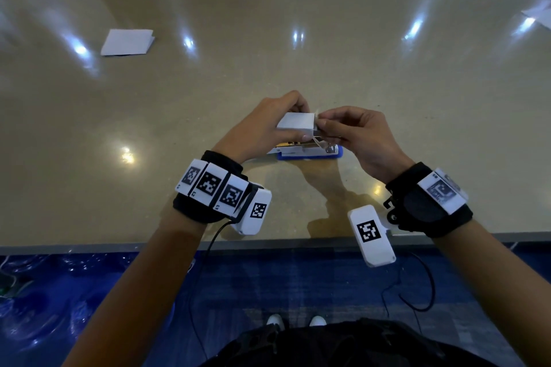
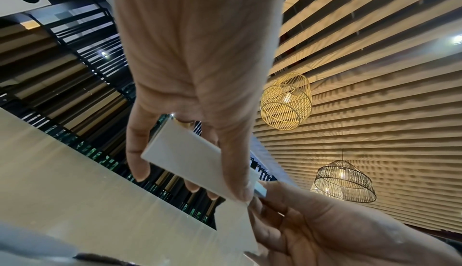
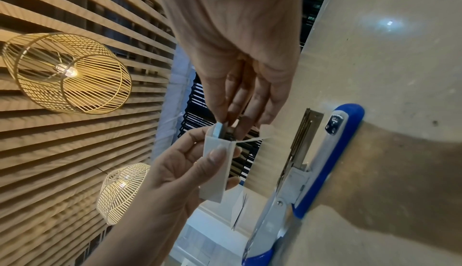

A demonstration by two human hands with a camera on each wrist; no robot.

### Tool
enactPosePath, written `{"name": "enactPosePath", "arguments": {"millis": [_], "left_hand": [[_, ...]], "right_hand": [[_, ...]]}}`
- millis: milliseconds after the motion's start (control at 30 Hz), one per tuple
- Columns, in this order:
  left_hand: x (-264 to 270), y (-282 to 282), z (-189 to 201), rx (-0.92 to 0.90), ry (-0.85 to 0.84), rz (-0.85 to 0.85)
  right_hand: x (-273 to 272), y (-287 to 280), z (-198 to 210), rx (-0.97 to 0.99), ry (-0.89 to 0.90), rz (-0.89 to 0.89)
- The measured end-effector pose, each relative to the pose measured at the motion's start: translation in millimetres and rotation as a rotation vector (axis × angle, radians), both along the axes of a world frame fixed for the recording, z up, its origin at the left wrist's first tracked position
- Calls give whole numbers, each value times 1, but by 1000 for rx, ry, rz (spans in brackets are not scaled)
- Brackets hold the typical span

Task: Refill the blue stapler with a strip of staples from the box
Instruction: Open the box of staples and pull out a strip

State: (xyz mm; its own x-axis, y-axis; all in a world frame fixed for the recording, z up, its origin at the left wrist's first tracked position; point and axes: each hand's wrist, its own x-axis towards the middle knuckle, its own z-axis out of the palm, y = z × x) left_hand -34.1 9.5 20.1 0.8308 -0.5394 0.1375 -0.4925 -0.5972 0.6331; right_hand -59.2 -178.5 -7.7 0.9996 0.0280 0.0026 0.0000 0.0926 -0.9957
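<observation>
Two hands (image 1: 262,125) (image 1: 357,137), one box (image 1: 296,122), one stapler (image 1: 310,153)

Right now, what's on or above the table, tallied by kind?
Stapler: 1
Staple box: 1
Folded paper: 1
Hands: 2, left and right, both at the box
Total: 5

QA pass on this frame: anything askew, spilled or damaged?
Nothing stands out. The blue stapler lies opened flat on the table, as refilling needs. The left hand holds the staple box above it; the right hand fingers pinch at its open end. No loose staples visible.
</observation>
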Motion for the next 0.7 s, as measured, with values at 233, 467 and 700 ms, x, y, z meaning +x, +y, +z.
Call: {"name": "enactPosePath", "arguments": {"millis": [233,467,700], "left_hand": [[-2,0,-4,-45,1,-6],[-1,-2,-7,-50,-15,-20],[0,-4,-15,-45,-52,-29]], "right_hand": [[0,2,3,-16,-29,-60],[2,1,5,-19,-52,-38],[7,-2,2,-119,-68,-28]]}}
